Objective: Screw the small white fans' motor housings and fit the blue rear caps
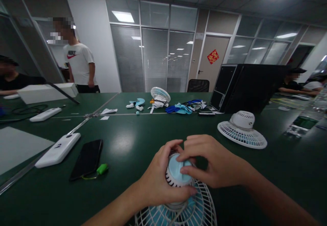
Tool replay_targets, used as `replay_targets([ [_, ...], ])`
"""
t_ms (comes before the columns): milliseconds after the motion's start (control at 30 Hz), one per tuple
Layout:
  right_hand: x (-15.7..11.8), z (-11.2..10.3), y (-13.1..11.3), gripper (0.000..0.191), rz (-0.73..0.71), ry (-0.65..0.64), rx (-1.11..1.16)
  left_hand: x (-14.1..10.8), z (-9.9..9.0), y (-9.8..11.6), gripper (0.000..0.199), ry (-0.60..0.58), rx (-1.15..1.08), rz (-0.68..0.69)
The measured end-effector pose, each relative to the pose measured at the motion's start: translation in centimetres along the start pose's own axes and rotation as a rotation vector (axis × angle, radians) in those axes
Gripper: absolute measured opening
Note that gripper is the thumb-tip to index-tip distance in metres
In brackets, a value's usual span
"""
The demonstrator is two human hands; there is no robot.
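Note:
A small white fan (204, 198) with blue blades behind its wire grille lies near me at the table's front, its motor housing pointing up. My left hand (159, 178) is closed around that housing, thumb on the near side. On top sits a round light-blue knob (176, 168) with a raised bar across it. The thumb and forefinger of my right hand (213, 159) pinch this bar. Part of the housing is hidden behind my fingers. To the right, another white fan head (241, 130) rests grille down on the green table (122, 171).
A black phone (87, 159) with a green tag and a white power bank (58, 150) lie left. Farther back are a third fan (160, 96), blue gloves (180, 108) and a black computer case (245, 86). A bottle (306, 117) stands right. A person (79, 62) stands beyond the table.

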State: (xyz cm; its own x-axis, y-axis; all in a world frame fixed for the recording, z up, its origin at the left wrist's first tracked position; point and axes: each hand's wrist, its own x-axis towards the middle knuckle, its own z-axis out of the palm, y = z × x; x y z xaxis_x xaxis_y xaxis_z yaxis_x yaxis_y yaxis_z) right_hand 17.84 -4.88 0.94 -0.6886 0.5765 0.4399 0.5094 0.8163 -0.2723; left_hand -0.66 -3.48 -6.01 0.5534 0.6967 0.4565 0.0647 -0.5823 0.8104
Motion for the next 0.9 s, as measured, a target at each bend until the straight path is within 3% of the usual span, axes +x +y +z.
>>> replay_targets([
  [200, 0.3, 1.5, 0.5, 0.042, 0.121, 0.064, -0.029, 0.1, -0.1, 0.1, 0.091, 0.025, -0.007, -0.032],
  [333, 0.1, 0.6, 0.1, 0.025, 0.087, 0.055, 0.071, 0.2, -0.1, 0.2, 0.081, -0.001, -0.005, 0.017],
  [400, -0.2, -0.3, -0.2, 0.029, 0.028, -0.004, 0.118, 0.2, -0.1, 0.2, 0.08, -0.002, 0.0, 0.031],
  [500, -0.7, -0.7, -0.4, 0.031, -0.019, -0.117, 0.149, 0.0, -0.1, 0.1, 0.095, -0.005, -0.021, 0.0],
  [567, -1.1, -0.2, -0.4, 0.033, -0.01, -0.119, 0.169, -0.2, -0.1, -0.1, 0.112, -0.017, -0.022, -0.031],
  [667, -2.0, 1.5, -0.1, 0.047, -0.007, -0.039, 0.201, -0.5, -0.4, -0.7, 0.134, -0.036, 0.005, -0.032],
  [900, -3.5, 5.8, 1.0, 0.07, 0.027, 0.137, 0.175, -0.3, -2.1, -1.1, 0.151, -0.205, 0.07, 0.014],
])
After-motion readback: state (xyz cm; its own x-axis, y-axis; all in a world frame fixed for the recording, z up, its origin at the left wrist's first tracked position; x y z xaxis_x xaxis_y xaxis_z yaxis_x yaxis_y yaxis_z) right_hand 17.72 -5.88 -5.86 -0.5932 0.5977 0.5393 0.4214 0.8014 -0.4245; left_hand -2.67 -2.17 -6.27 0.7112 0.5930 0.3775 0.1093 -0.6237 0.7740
